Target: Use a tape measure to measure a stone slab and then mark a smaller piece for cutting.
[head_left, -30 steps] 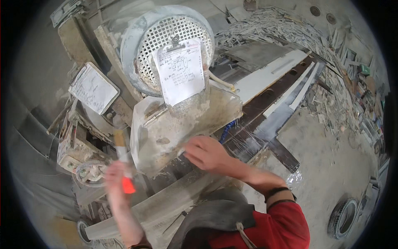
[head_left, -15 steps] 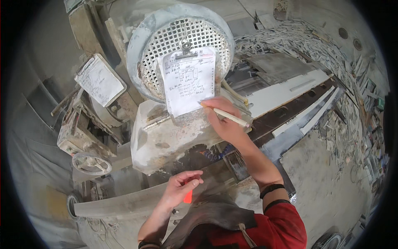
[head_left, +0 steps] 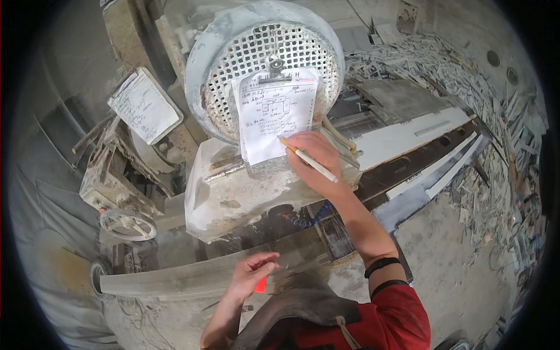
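Observation:
My right hand (head_left: 318, 149) grips a slim pale pen (head_left: 317, 165), its tip at the lower right part of a white paper sheet (head_left: 262, 150). Handwriting and a small sketch cover the upper part of that sheet. A metal clip (head_left: 276, 69) holds it, with a board behind, against a round perforated metal guard (head_left: 224, 55). Lower down, near my body, my left hand (head_left: 248, 277) is curled around a bright orange-red object (head_left: 261, 285). Most of this object is hidden by the fingers, so its kind cannot be made out.
A second clipboard (head_left: 146, 107) with written paper leans on the machine at left, above a handwheel (head_left: 128, 225). Pale slabs (head_left: 408, 134) lie on the bench at right. Beyond them is a heap of broken strips (head_left: 431, 67). A dusty machine housing (head_left: 251, 195) stands below the sheet.
The view has shifted slightly, so the guard and sheet appear farther right. My left hand sits a little lower. The pen now points at a slightly different spot of the sheet, still in my right hand.

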`<state>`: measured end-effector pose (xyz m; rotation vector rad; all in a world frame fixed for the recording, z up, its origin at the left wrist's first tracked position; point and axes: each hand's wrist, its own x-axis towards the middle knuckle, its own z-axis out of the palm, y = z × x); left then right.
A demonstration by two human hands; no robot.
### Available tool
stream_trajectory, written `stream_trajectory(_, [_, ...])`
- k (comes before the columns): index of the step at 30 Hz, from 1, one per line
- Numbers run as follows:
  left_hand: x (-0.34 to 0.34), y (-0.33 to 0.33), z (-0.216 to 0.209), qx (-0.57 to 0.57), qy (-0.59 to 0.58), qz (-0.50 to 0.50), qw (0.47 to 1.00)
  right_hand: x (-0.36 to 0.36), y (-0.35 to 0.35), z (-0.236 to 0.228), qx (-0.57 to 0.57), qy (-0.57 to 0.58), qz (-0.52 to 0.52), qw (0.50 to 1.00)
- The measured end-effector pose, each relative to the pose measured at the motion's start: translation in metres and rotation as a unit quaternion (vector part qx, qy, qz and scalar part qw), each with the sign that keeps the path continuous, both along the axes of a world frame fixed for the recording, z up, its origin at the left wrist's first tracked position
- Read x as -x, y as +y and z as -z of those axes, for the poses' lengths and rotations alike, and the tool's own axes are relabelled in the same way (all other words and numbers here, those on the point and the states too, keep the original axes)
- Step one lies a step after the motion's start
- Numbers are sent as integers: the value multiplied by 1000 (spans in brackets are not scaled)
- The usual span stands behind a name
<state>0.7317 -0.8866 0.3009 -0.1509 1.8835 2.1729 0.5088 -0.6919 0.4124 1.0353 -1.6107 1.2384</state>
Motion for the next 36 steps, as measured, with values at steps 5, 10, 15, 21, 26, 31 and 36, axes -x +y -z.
stream_trajectory(5, [-2,-4,9,-1,-15,23,1000,5,4,-1,-10,16,-3,1000])
stream_trajectory(10, [-8,-8,0,-25,-21,10,999,-5,-1,11,81,-21,57,995])
stream_trajectory(15, [-12,-13,-9,-42,-16,5,999,-67,-23,45,-218,76,-5,973])
stream_trajectory(21, [-23,-25,-10,-121,12,-49,991,-105,-80,88,-329,108,-33,938])
stream_trajectory(26, [-38,-69,-15,-10,89,-116,989,-136,-95,71,-321,73,-64,942])
stream_trajectory(31, [-42,-183,-126,234,205,-343,886,-156,-87,115,-311,-136,-20,940])
stream_trajectory(36, [-8,-323,-222,589,189,-447,646,-193,-65,188,-367,-249,18,896])
